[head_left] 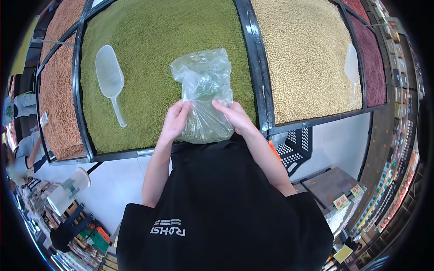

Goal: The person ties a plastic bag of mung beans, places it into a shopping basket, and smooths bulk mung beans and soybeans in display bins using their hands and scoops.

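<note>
A clear plastic bag point(208, 81) with green beans in its lower part is held upright between both hands, close to the black shirt. My left hand point(177, 118) pinches the bag's left side below its loose top. On the other side my right hand point(233, 115) grips the plastic with thumb and fingers. Behind the bag lies a wide bin of green beans point(149, 40). A translucent scoop point(109, 74) rests on those beans to the left, its handle toward me, with neither hand touching it.
Pale yellow beans point(307, 58) fill the bin on the right, where a second scoop point(351, 65) lies. Reddish beans point(58, 99) are at the left. A black divider point(257, 58) separates bins. A black basket point(294, 149) stands below right; a roll of bags point(70, 189) is lower left. People are at far left.
</note>
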Available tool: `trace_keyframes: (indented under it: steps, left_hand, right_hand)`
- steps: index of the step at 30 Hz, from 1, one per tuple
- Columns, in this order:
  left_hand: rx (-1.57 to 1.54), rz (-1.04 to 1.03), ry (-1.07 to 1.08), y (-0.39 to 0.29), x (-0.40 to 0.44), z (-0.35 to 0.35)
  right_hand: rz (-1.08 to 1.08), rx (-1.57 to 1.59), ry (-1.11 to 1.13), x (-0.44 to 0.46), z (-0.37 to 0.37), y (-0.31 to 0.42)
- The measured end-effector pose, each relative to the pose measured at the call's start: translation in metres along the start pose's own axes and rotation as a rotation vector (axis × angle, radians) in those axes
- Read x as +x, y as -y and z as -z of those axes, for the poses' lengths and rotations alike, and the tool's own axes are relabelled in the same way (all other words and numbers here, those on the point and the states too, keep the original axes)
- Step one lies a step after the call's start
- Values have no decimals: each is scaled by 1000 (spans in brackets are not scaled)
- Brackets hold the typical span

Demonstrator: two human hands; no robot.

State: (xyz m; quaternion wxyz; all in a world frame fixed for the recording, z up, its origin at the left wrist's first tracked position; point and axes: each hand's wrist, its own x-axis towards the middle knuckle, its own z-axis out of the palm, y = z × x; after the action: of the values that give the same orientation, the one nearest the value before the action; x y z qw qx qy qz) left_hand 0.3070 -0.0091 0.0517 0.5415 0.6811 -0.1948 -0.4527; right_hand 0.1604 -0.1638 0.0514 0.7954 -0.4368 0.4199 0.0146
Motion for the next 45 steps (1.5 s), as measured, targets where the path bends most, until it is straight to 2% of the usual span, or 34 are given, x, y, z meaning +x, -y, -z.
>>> trace_keyframes:
  steps: [5, 8, 10, 11, 12, 14, 16, 19, 21, 23, 24, 26, 27, 28, 29, 30, 31, 32, 34, 37, 40, 41, 43, 45]
  left_hand:
    - [-117, -7, -8, 10, -4, -2]
    - [-194, 14, -30, 15, -7, 1]
    - [-195, 22, -100, 22, -7, 4]
    - [-195, 22, -103, 25, -7, 4]
    - [-213, 2, -160, 26, -8, 2]
    - [-230, -18, -216, 25, -9, 1]
    - [-302, 119, -257, 16, -12, 1]
    - [-178, 192, -202, 18, -7, 4]
    - [-124, 146, -176, 24, -4, 3]
    - [-70, 100, -149, 29, -1, 4]
    - [-51, 143, -132, 29, 0, 5]
    - [-35, 185, -116, 29, -2, 5]
    - [183, 134, -161, 22, -4, 3]
    - [401, 82, -205, 18, -7, 0]
    - [399, 82, -207, 18, -8, -3]
    - [444, -76, -250, 19, -10, -6]
    - [488, -234, -292, 21, -11, -7]
    - [486, -234, -295, 24, -10, -7]
    - [-122, -102, -107, 28, -6, -6]
    - [-231, -85, 18, 22, -9, -1]
    - [-313, -62, 62, 12, -16, 1]
    - [-315, -61, 59, 15, -16, 2]
    - [-663, 26, 17, 22, -14, 3]
    - [-653, 75, -34, 26, -13, 4]
  right_hand:
    - [-35, 39, 128, 4, 5, -1]
    - [18, 71, 170, 5, 1, -5]
    - [151, 35, 193, 6, -4, -7]
    - [89, -95, 198, 6, -2, -4]
    - [87, -95, 200, 6, -4, -4]
    - [222, -57, 272, 6, -9, -6]
    - [216, -103, 297, 3, -8, -5]
    - [198, -163, 324, -4, -9, 4]
    - [185, -177, 324, -5, -10, 4]
    - [347, -217, 294, -3, -9, -2]
    - [346, -220, 295, -3, -8, -2]
    - [543, -321, 234, -3, -4, 1]
    - [542, -324, 235, 3, 6, -5]
    - [339, -256, 204, 11, 16, -11]
    - [237, -224, 191, 19, 22, -19]
    - [137, -190, 174, 20, 18, -13]
    - [124, 49, 76, 22, 8, -11]
    - [110, 287, -23, 23, 0, -7]
    - [79, 276, -37, 21, -13, 6]
    - [88, 194, -10, 27, -21, 13]
    - [60, 51, 114, 32, -20, 13]
    - [50, 57, 127, 31, -17, 12]
    - [38, 61, 140, 32, -16, 7]
    - [47, 195, 107, 30, -15, -1]
